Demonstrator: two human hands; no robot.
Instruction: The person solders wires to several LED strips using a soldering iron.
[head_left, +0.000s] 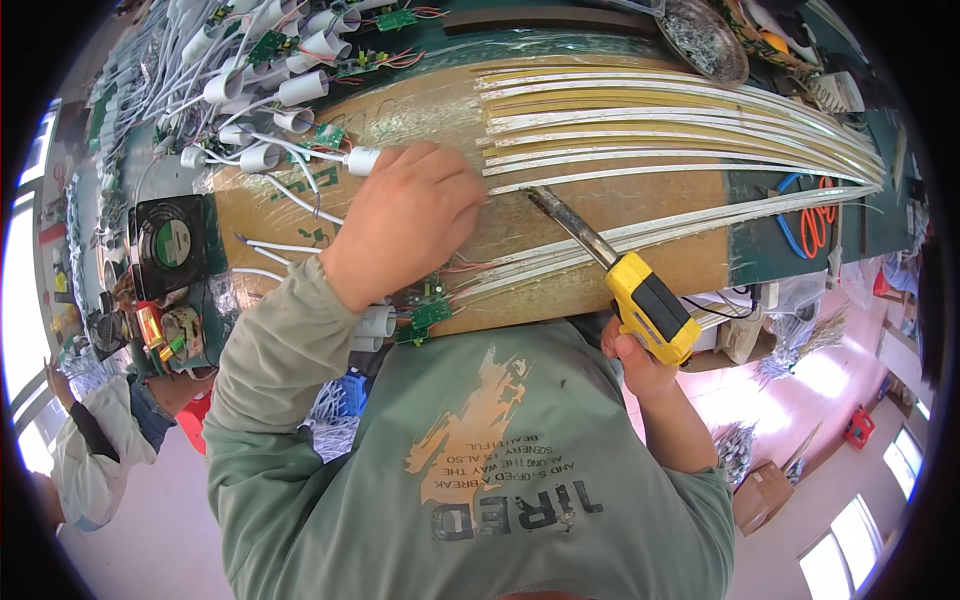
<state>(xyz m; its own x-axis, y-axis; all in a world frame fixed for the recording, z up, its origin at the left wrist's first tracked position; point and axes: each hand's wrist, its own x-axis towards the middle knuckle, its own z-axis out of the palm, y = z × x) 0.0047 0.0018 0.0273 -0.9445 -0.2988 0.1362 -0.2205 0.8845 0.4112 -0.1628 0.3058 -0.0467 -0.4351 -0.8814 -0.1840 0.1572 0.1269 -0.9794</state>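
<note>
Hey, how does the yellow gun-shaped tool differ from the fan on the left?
The yellow tool is long, with a metal barrel jutting out, while the fan has a squarish frame around a round hub. The tool's body is yellow with a black panel; the fan is black with a green centre. The right hand holds the tool, whereas no hand touches the fan. Both have black on them.
</note>
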